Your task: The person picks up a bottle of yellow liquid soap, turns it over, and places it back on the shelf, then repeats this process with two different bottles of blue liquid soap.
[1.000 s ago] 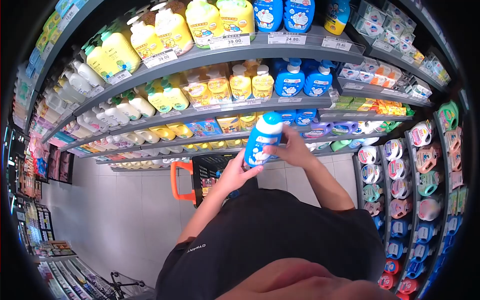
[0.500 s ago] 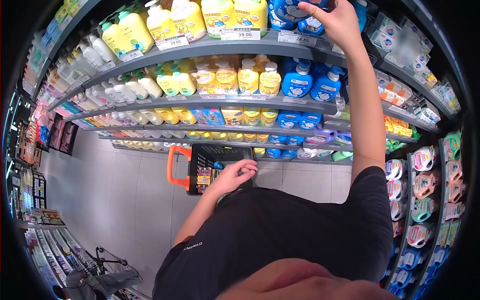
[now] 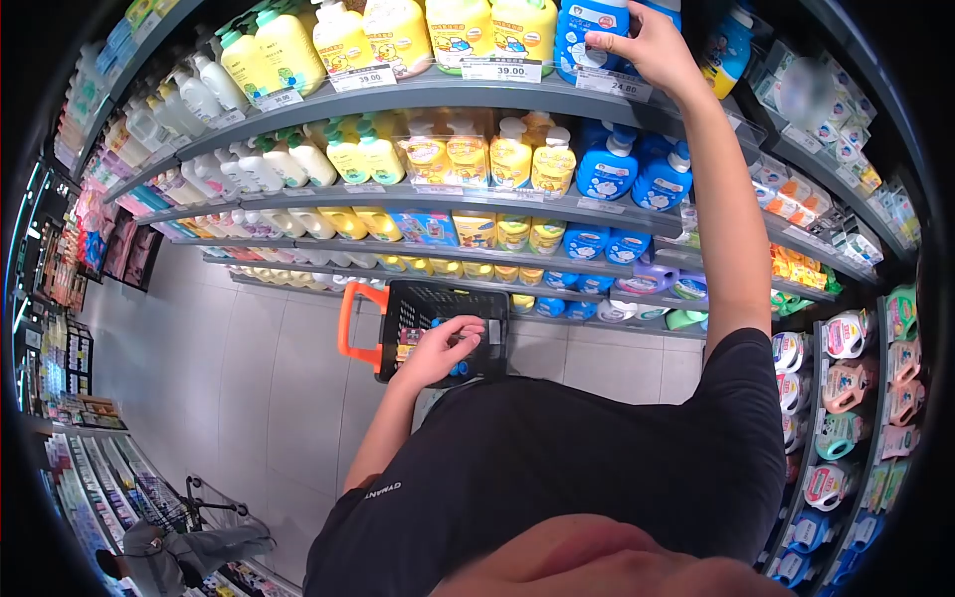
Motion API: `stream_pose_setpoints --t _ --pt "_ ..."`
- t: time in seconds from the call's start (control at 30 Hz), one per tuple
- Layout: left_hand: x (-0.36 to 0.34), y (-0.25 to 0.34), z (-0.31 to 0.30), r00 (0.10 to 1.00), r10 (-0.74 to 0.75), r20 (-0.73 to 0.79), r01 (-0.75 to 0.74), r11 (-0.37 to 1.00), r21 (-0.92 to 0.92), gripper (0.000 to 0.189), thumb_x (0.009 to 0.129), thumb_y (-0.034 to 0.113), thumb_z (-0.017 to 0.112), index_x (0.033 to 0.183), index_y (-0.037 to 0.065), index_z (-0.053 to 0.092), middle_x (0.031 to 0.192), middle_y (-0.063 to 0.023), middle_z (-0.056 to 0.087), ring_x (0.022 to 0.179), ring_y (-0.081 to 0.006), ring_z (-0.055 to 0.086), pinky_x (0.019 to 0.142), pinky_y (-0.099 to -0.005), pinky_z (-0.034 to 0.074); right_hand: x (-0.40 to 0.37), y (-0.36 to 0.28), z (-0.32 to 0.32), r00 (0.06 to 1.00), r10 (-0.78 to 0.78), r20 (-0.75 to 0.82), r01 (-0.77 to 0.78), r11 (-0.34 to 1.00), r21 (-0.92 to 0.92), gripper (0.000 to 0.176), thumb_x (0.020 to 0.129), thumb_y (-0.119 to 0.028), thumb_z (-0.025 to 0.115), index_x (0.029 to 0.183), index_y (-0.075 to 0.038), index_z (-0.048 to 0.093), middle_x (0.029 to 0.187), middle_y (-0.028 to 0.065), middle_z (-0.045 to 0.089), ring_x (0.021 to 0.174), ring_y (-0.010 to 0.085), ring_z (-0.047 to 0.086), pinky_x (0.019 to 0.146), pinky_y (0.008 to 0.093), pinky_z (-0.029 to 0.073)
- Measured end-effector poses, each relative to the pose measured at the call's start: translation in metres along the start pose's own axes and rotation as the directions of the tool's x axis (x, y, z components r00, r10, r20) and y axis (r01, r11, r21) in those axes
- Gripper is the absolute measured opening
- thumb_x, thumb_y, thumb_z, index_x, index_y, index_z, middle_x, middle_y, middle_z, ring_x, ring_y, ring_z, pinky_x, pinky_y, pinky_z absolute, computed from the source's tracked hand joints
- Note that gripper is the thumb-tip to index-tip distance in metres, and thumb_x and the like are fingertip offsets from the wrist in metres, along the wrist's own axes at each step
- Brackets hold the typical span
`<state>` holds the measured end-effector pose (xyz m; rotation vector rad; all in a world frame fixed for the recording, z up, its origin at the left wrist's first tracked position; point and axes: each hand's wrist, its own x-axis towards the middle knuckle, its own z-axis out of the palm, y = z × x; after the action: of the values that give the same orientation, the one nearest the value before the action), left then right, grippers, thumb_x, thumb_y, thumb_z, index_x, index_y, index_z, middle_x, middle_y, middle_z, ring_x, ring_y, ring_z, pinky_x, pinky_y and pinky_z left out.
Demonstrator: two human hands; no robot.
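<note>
My right hand (image 3: 655, 48) reaches up to the upper shelf and grips a blue pump-type bottle (image 3: 585, 38) with a cartoon print. The thumb lies across its front and the fingers go round its side; the bottle's top is cut off by the frame edge. It looks upright, just behind the 24.80 price tag (image 3: 614, 86). My left hand (image 3: 442, 350) hovers over a black shopping basket (image 3: 438, 296) with an orange handle (image 3: 348, 323), fingers loosely stretched and nothing in them. Small boxes and something blue lie in the basket, partly hidden by that hand.
Yellow bottles (image 3: 463, 35) stand left of the blue one, and another blue bottle (image 3: 729, 55) to its right. Lower shelves (image 3: 398, 197) hold more bottles. Detergent jugs (image 3: 846, 383) line the right side. At lower left, a person (image 3: 169, 552) is beside a wheeled cart.
The blue bottle went from tilted to upright, with my right hand still on it. My left hand shifted slightly left and lower over the basket. The view tipped up a little.
</note>
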<state>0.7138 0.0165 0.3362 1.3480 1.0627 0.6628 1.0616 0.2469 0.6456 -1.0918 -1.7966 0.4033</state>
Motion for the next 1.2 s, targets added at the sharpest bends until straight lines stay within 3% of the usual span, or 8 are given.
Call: stream_pose_setpoints --t 0.1,0.47,0.57,0.6,0.8,0.93,1.07,1.2 --pt "-0.001 -0.004 -0.005 1.000 0.007 -0.001 -0.007 1.000 0.000 0.033 0.101 0.017 0.064 0.131 0.003 0.060 0.116 -0.0053 0.068 0.109 -0.0108 0.063 0.093 -0.0281 0.050 0.002 0.005 0.001 0.999 -0.044 0.026 0.039 0.987 0.157 0.043 0.079 -0.011 0.082 0.117 0.002 0.067 0.103 0.0105 0.074 0.096 0.0141 0.067 0.087 0.0315 0.053" --pt "-0.007 -0.013 -0.016 0.999 -0.021 0.025 0.020 0.999 0.040 0.035 0.101 0.017 0.064 0.132 0.004 0.060 0.117 -0.0060 0.068 0.106 -0.0110 0.063 0.091 -0.0275 0.050 0.012 0.070 -0.018 0.997 0.031 0.067 -0.017 0.979 -0.201 0.049 0.088 -0.036 0.080 0.119 0.000 0.070 0.104 0.0086 0.073 0.095 0.0164 0.069 0.088 0.0294 0.055" --pt "-0.012 -0.013 -0.020 0.999 -0.032 0.024 0.030 0.997 0.071 0.036 0.100 0.016 0.064 0.134 0.004 0.059 0.118 -0.0055 0.067 0.109 -0.0122 0.062 0.094 -0.0292 0.050 0.001 0.012 -0.016 0.964 0.262 0.048 -0.236 0.926 -0.295 0.037 0.083 -0.008 0.079 0.116 0.002 0.065 0.104 0.0074 0.072 0.095 0.0113 0.066 0.083 0.0272 0.053" --pt "-0.014 -0.008 -0.024 0.998 -0.050 0.025 0.047 0.994 0.103 0.037 0.101 0.015 0.063 0.135 0.004 0.058 0.119 -0.0048 0.067 0.111 -0.0123 0.062 0.096 -0.0301 0.049 0.015 0.059 -0.026 0.979 0.174 0.102 -0.107 0.877 -0.469 0.046 0.088 -0.037 0.081 0.113 0.001 0.071 0.096 0.0060 0.071 0.087 0.0124 0.066 0.081 0.0259 0.053" --pt "-0.023 -0.038 -0.069 0.999 -0.012 -0.044 0.014 0.999 0.048 0.038 0.100 0.012 0.062 0.137 0.003 0.055 0.121 -0.0055 0.066 0.107 -0.0130 0.064 0.094 -0.0298 0.051 -0.007 0.042 -0.020 0.990 0.050 -0.133 -0.106 0.883 -0.456 0.069 0.085 -0.046 0.081 0.129 0.005 0.064 0.110 0.0141 0.074 0.104 0.0163 0.068 0.090 0.0281 0.052" --pt "-0.027 -0.078 -0.115 0.984 -0.075 -0.161 0.071 0.997 -0.032 0.039 0.096 0.013 0.067 0.132 0.003 0.057 0.119 -0.0061 0.066 0.105 -0.0140 0.063 0.090 -0.0274 0.052 -0.077 -0.013 0.027 0.929 0.023 -0.369 -0.088 0.983 -0.159 0.049 0.093 -0.026 0.076 0.128 0.005 0.064 0.109 0.0129 0.073 0.100 0.0160 0.068 0.088 0.0266 0.052" --pt "-0.031 -0.125 -0.167 0.913 -0.119 -0.391 0.172 0.980 0.104 0.048 0.091 0.024 0.068 0.132 0.002 0.057 0.124 -0.0146 0.067 0.113 -0.0250 0.066 0.098 -0.0362 0.051 -0.181 0.001 0.107 0.973 0.215 -0.080 -0.207 0.973 0.098 0.029 0.098 -0.016 0.069 0.121 0.002 0.067 0.102 0.0091 0.073 0.088 0.0116 0.066 0.081 0.0245 0.052" --pt "-0.035 -0.205 -0.224 0.825 0.011 -0.566 0.329 0.804 0.495 0.057 0.086 0.019 0.065 0.136 -0.005 0.049 0.132 -0.0286 0.058 0.124 -0.0431 0.057 0.106 -0.0471 0.046 -0.322 0.088 0.218 0.665 0.696 0.270 -0.736 0.672 0.079 0.023 0.101 -0.020 0.064 0.115 -0.002 0.070 0.099 0.0040 0.072 0.082 0.0109 0.065 0.077 0.0258 0.052"
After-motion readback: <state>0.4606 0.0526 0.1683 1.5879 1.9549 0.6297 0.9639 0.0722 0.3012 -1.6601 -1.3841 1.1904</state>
